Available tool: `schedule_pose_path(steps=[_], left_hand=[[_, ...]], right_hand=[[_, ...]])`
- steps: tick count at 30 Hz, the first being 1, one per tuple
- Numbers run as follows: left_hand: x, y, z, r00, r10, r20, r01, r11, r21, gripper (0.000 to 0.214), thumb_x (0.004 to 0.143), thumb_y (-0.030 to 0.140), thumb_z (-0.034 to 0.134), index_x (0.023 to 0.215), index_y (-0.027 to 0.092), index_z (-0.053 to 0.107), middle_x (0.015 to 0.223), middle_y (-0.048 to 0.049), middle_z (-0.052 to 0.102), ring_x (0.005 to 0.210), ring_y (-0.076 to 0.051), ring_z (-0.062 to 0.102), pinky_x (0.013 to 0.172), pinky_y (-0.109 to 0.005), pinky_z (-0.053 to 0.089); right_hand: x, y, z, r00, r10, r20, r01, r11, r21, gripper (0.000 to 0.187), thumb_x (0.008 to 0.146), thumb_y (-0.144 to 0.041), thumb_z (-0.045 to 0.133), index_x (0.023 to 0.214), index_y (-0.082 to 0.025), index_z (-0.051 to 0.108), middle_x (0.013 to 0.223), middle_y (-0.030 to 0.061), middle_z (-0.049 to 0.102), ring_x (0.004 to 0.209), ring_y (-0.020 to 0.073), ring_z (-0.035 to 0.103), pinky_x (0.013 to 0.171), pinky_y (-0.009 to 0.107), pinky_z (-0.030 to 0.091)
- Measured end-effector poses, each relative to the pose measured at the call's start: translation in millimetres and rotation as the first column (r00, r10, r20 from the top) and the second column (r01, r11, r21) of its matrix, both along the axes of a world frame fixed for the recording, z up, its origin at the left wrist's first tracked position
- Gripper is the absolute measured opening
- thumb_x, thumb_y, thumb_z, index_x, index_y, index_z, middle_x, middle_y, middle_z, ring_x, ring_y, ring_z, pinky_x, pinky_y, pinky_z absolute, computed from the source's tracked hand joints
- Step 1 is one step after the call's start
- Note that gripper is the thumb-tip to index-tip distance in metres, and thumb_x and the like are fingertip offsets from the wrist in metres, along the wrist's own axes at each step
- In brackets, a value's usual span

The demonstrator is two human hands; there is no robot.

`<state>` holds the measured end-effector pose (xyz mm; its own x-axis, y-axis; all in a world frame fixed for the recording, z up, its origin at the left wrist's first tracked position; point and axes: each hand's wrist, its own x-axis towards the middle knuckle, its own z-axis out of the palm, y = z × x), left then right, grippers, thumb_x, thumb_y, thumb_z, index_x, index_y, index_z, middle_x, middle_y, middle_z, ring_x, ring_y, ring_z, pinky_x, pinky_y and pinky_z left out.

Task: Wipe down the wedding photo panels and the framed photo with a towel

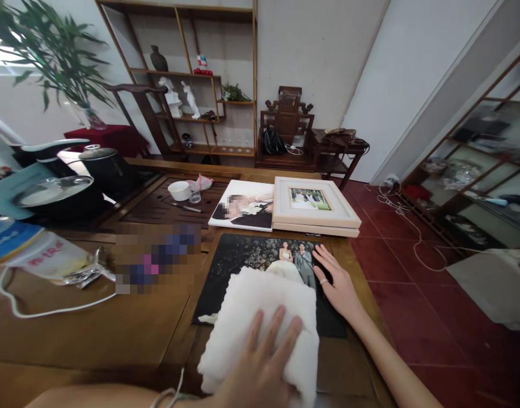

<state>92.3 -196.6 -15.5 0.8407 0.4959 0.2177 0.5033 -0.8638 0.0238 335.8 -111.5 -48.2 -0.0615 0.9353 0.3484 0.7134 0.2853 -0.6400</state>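
My left hand (pixel 268 357) lies on a folded white towel (pixel 225 328), fingers spread and stretched flat over it. The towel covers the lower middle of a dark wedding photo panel (pixel 238 249), which lies flat on the wooden table. On the panel a couple in white dress and grey suit shows above the towel. My right hand (pixel 338 283), with a ring on one finger, rests open at the panel's right edge, fingertips on its surface. Beyond the panel are a white-edged photo panel (pixel 263 218) and a light wooden picture frame (pixel 323 218), stacked on another frame.
A white bowl (pixel 180 190) and a small clear cup (pixel 194 196) stand on a slatted tea tray (pixel 157 212). At the left are a lidded pot (pixel 104 167), a pan (pixel 58 192), a plastic packet (pixel 42 255) and a white cable (pixel 55 309). Red tiled floor (pixel 396 260) lies to the right.
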Motion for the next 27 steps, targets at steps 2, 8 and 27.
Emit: schedule_pose_path(steps=[2,8,27], left_hand=[[-10,12,6.0,1.000,-0.030,0.002,0.030,0.994,-0.108,0.020,0.080,0.033,0.060,0.092,0.022,0.072,0.150,-0.0050,0.025,0.135,-0.036,0.023,0.109,-0.054,0.018],[-49,77,23.9,0.975,0.215,0.050,-0.202,0.960,-0.196,0.017,0.080,0.012,0.052,0.077,0.016,0.069,0.151,-0.0062,0.023,0.139,-0.027,0.015,0.111,-0.052,0.018],[-38,55,30.0,0.994,0.094,-0.059,-0.105,0.970,-0.220,0.014,0.077,0.015,0.058,0.080,0.017,0.071,0.152,-0.0070,0.017,0.139,-0.034,0.011,0.110,-0.056,0.013]], right_hand=[[0,0,-1.0,1.000,0.003,-0.002,-0.003,1.000,0.008,0.040,0.090,-0.033,0.046,0.127,-0.023,0.053,0.139,0.0076,0.046,0.133,0.0239,0.035,0.109,0.050,0.029],[1,1,-3.7,1.000,0.005,-0.005,-0.005,1.000,0.024,0.041,0.090,-0.033,0.046,0.128,-0.022,0.052,0.139,0.0080,0.045,0.133,0.0244,0.035,0.109,0.051,0.029],[1,0,-2.8,1.000,0.008,0.000,-0.008,1.000,0.027,0.040,0.090,-0.033,0.046,0.128,-0.023,0.052,0.139,0.0071,0.045,0.132,0.0251,0.035,0.109,0.051,0.029]])
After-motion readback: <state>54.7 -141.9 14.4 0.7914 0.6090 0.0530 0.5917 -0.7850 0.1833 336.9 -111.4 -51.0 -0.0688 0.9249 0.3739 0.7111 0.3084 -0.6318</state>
